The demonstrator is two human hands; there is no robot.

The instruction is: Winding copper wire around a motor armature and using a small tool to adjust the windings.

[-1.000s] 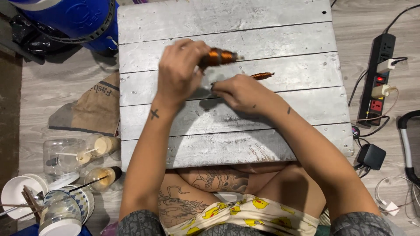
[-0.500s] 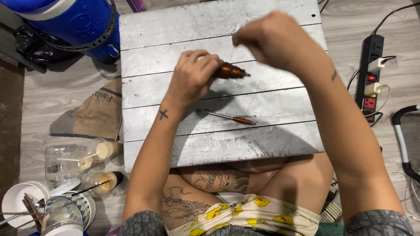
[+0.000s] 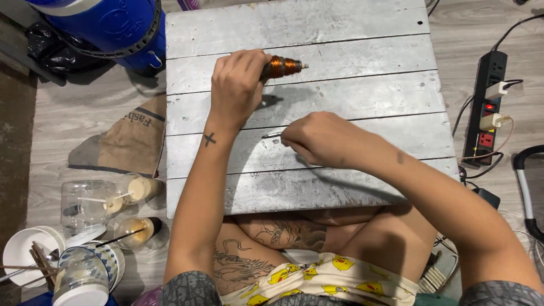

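Observation:
My left hand (image 3: 237, 90) is closed around a copper-wound coil (image 3: 281, 67) and holds it just above the silver-painted plank table (image 3: 362, 51); the coil's pale tip points right. My right hand (image 3: 317, 139) rests lower on the table, fingers curled over a thin tool. Only the tool's metal tip (image 3: 271, 135) sticks out to the left of the fingers; its handle is hidden under the hand. The two hands are about a hand's width apart.
A blue drum (image 3: 107, 25) stands at the table's far left corner. On the floor to the left lie a brown sack (image 3: 122, 144), clear jars with sticks (image 3: 99, 201) and white bowls (image 3: 25, 263). A black power strip (image 3: 486, 107) with plugs lies at the right.
My right hand left the coil, rose high over the table, then came down onto the thin tool that lay on the planks. My left hand kept the coil.

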